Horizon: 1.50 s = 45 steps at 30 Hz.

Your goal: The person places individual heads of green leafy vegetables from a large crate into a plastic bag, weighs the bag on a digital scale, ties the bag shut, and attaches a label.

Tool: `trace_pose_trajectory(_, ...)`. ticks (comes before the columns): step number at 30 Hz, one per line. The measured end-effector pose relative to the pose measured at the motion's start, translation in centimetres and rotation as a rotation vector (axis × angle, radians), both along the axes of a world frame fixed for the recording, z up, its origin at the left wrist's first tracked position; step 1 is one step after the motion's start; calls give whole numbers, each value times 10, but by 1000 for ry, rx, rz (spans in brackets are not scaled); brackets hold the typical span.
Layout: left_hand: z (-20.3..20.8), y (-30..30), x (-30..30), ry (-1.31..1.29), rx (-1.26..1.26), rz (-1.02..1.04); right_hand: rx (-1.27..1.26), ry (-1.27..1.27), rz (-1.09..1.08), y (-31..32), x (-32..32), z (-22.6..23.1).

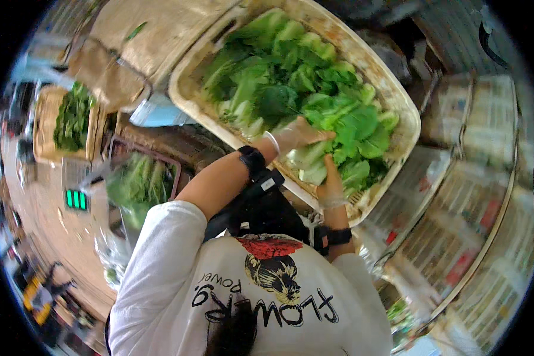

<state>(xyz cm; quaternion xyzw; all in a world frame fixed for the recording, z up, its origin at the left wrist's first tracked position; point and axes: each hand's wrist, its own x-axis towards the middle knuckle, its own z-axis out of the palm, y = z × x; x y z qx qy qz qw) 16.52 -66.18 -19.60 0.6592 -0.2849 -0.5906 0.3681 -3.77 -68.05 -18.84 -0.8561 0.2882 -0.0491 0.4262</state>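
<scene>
A large cream plastic crate (406, 113) is filled with leafy green vegetables (273, 98) that have pale stems. At its near side, my left hand (296, 134) is closed on a bunch of leafy greens (357, 127) from the left. My right hand (332, 181) grips the same bunch from the near right, by its pale stem ends. The leaves point away to the far right, over the other greens. Thin, see-through gloves seem to cover both hands. Dark bands circle both wrists. Leaves and motion blur partly hide the fingertips.
Stacked pale crates (451, 172) stand on the right. Left are a dark reddish crate (175, 169), bagged greens (137, 181), a scale with a green-lit display (77, 199), and a tan crate (44, 124) of leafy greens. A brown covered surface (160, 29) adjoins the cream crate.
</scene>
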Motion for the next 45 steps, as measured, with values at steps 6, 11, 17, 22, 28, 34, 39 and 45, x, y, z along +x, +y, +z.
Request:
trace_pose_trajectory(6, 55, 75, 16, 104, -202, 283, 1424, -479, -559, 21, 31, 34)
trace_pose_trajectory(11, 67, 136, 34, -25, -328, 581, 1197, -341, -455, 63, 85, 53)
trace_pose_trajectory(17, 182, 279, 57, -1054, -450, 499, 1588, -81, -113, 124, 147, 36)
trace_pose_trajectory(22, 247, 428, 61, -1418, -349, 497, 1557, 260, 233, 264, 197, 22)
trace_pose_trajectory(28, 148, 646, 78, -777, -238, 683, 1420, 585, 404, 470, 203, -52)
trace_pose_trajectory(34, -60, 754, 9, -41, 276, 876, 1165, 876, 311, 595, 140, -150)
trace_pose_trajectory(39, -114, 743, 16, -346, 587, 831, 909, 1139, 172, 624, 152, -197)
trace_pose_trajectory(45, -114, 751, 6, -296, 351, 982, 1275, 801, 221, 608, 132, -245)
